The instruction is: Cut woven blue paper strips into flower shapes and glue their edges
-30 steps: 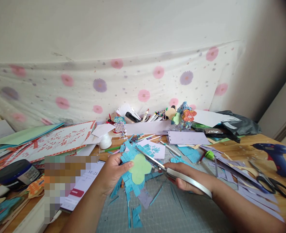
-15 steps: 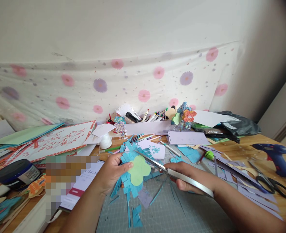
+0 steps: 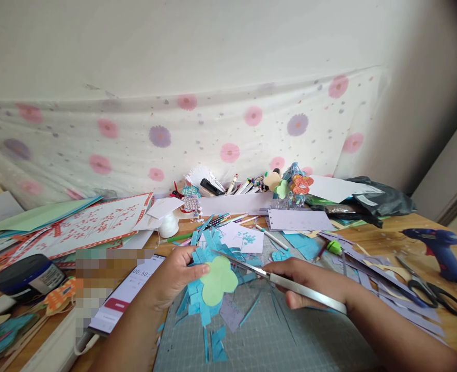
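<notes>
My left hand [image 3: 179, 274] pinches a pale green paper flower [image 3: 218, 281] between thumb and fingers, left of centre above the grey cutting mat [image 3: 267, 336]. Cut pieces of blue paper [image 3: 203, 305] lie behind and below the flower. In my right hand [image 3: 298, 281] is a silver craft knife [image 3: 309, 294], its long handle running back beneath the palm. The thin, pointed blade reaches left to the flower's upper edge; whether it touches the paper I cannot tell. A small purple paper piece [image 3: 231, 312] is close below the flower.
To the right are black-handled scissors [image 3: 439, 297], purple paper strips [image 3: 383, 289] and a blue glue gun [image 3: 437, 248]. A phone [image 3: 125, 297] and a dark jar [image 3: 29, 279] are on the left. Behind stand a pen box [image 3: 238, 204] and a white thread spool [image 3: 169, 226].
My left hand has brought the green flower slightly left and down. The craft knife has shifted a little right and lower, its tip still near the flower's top edge.
</notes>
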A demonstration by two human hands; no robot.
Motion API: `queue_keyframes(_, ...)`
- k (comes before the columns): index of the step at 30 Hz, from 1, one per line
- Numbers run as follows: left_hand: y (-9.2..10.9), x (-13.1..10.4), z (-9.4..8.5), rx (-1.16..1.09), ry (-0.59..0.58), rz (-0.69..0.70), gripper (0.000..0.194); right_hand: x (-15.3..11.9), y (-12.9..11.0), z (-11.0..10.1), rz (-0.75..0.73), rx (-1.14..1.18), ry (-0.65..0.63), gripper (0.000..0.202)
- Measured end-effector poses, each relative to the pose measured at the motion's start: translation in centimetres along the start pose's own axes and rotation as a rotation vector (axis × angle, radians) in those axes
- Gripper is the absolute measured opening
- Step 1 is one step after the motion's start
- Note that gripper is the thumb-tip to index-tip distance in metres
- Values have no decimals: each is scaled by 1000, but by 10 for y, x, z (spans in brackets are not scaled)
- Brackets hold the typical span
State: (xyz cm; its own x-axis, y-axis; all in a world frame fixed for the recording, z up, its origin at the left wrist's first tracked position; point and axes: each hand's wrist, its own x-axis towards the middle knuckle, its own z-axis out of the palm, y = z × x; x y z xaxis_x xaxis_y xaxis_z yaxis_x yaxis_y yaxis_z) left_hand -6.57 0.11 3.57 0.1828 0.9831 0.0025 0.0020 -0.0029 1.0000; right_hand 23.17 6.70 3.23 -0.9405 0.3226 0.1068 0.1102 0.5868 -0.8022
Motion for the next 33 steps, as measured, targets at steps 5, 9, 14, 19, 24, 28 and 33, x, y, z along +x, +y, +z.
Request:
queue_keyframes(5, -1, 0, -1, -10, -2, -4, 29, 2, 0, 1, -12, -23, 7, 64)
queue_keyframes(9, -5, 2, -1, -64, 21, -3, 31, 4, 3, 6, -4, 2, 31, 65)
queue_keyframes(14, -8, 3, 1, -68, 79, 20, 31, 6, 8, 14, 4, 73, 49, 64)
queue_keyframes(19, -6, 4, 2, -77, 72, 15, 31, 6, 9, 15, 16, 91, 47, 66)
queue_keyframes(24, -7, 3, 1, -79, 47, 17, 31, 4, 6, 10, 8, 44, 34, 66)
queue_keyframes(28, -5, 2, 0, -72, 21, 9, 30, 2, 5, 4, -1, 2, 24, 65)
queue_keyframes(33, -1, 0, 0, -13, 4, -13, 28, 1, 5, 0, -2, 31, 6, 64)
